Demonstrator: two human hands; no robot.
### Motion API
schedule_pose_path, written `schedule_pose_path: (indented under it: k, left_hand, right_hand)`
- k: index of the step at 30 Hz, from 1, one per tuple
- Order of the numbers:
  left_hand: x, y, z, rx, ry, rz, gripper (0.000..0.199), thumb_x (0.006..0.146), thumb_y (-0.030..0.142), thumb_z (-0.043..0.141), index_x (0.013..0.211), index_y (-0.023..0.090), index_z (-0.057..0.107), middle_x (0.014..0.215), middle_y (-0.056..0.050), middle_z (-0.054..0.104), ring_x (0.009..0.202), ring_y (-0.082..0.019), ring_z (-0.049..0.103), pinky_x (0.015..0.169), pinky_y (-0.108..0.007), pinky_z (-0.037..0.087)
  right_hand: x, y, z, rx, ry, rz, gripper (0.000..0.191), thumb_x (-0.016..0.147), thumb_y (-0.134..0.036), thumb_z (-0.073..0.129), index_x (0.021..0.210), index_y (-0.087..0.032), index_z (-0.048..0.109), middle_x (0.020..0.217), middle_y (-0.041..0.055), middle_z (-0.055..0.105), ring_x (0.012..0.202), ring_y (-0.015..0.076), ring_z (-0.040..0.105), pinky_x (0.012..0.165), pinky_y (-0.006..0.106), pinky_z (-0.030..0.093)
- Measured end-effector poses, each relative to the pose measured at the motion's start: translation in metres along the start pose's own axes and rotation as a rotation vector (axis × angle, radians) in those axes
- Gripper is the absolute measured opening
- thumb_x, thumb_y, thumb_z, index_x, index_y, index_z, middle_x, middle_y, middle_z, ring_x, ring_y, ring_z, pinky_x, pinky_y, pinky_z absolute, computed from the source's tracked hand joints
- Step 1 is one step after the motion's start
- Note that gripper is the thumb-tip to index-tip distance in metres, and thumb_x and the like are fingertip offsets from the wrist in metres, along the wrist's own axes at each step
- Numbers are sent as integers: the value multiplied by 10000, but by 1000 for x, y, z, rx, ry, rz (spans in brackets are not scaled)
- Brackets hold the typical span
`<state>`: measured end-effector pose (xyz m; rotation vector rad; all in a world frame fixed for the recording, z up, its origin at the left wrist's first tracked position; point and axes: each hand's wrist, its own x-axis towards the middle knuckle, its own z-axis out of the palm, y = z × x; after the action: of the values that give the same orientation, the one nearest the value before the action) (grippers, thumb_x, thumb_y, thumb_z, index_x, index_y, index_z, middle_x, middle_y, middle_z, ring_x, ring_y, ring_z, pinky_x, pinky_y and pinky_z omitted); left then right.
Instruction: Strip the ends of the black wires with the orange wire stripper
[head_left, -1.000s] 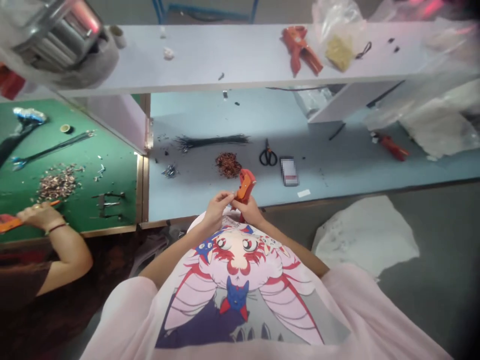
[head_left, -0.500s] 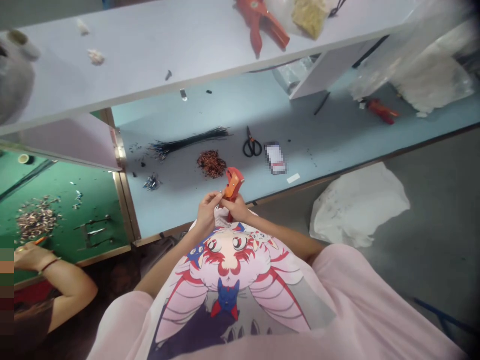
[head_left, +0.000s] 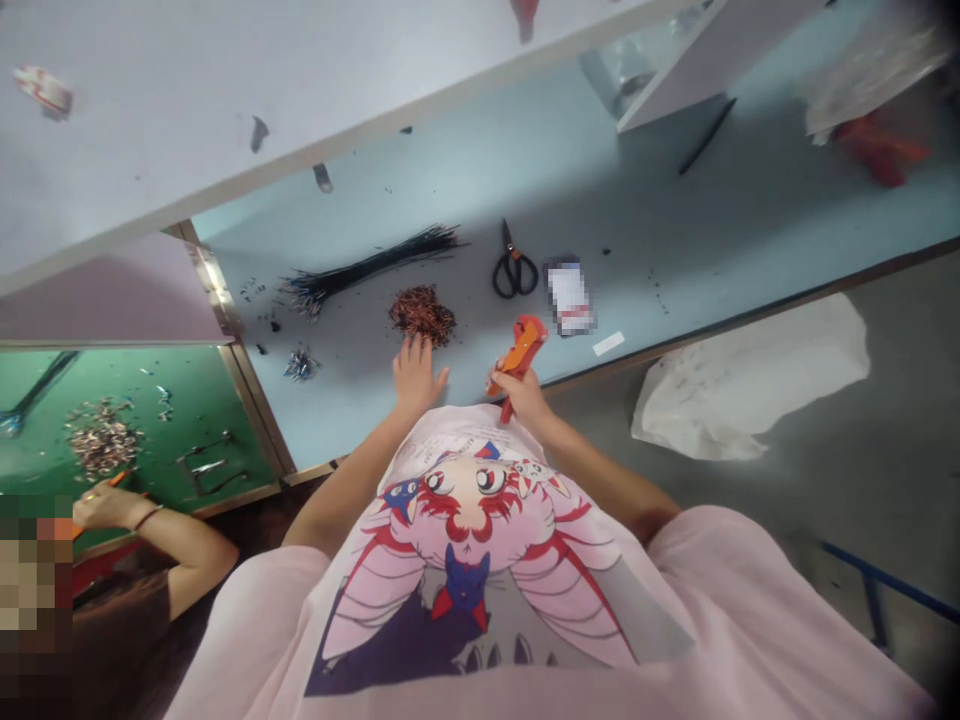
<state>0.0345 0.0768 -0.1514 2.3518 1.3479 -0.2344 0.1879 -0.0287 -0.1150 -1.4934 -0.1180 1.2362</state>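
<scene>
Heap (head_left: 422, 315) of small copper-coloured pieces piled on table (head_left: 352, 350). Left grip (head_left: 417, 378) laid at heap's near side, fingers loosely spread, nothing seen held; whether heap is touched cannot be told. Orange-red tool (head_left: 520, 345) held right of heap by right grip (head_left: 529, 395), fingers wrapped around handle. Wires (head_left: 375, 262) laid bundled just beyond heap. Scissors (head_left: 514, 253) placed right of heap, phone (head_left: 571, 298) farther right. Blue-tipped bits (head_left: 301, 364) clustered left of heap.

The red-and-orange hand tool (head_left: 523, 345) slanted just right of the frame's centre, head toward the upper right; the loose coppery heap (head_left: 423, 314) lay slightly left of centre.
</scene>
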Motion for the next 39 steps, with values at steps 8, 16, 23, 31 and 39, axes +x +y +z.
schedule_pose_path:
  k: [8, 16, 23, 31, 39]
  left_hand:
    - [49, 12, 19, -15, 14, 28, 724, 843, 457, 442, 1441, 96, 250, 1532, -139, 167, 1423, -298, 97, 1136, -504, 70]
    - [41, -12, 23, 9, -32, -8, 770, 826, 477, 461, 1458, 115, 209, 1547, -113, 82, 1432, -293, 36, 1138, -510, 27]
    - [37, -13, 16, -45, -43, 60, 726, 785, 497, 527, 1422, 209, 327, 1546, -68, 143, 1426, -331, 37, 1132, -525, 30]
    - [76, -52, -3, -172, 140, -119, 655, 856, 530, 398, 1379, 137, 368, 1506, -140, 255, 1421, -276, 137, 1133, -462, 145]
    - [92, -65, 4, -274, 100, -91, 604, 840, 542, 432, 1302, 153, 465, 1391, -158, 441, 1344, -286, 325, 1117, -454, 196]
  right_hand:
    - [10, -5, -1, -39, 22, -2, 194, 625, -242, 632, 747, -210, 486, 675, -38, 509, 604, 124, 527, 599, 270, 453]
    - [17, -1, -1, -73, 7, 59, 224, 610, -259, 642, 757, -212, 481, 674, -33, 500, 592, 126, 506, 574, 273, 457]
    - [20, -7, 5, -49, -3, 38, 209, 605, -238, 639, 741, -208, 484, 670, -37, 492, 594, 122, 503, 573, 274, 455]
    - [22, 0, 6, -68, 11, 85, 216, 588, -242, 622, 746, -206, 480, 656, -39, 497, 596, 126, 509, 566, 271, 453]
    - [23, 4, 7, -55, 12, 115, 211, 583, -236, 603, 746, -214, 471, 639, -44, 493, 578, 127, 515, 540, 268, 449]
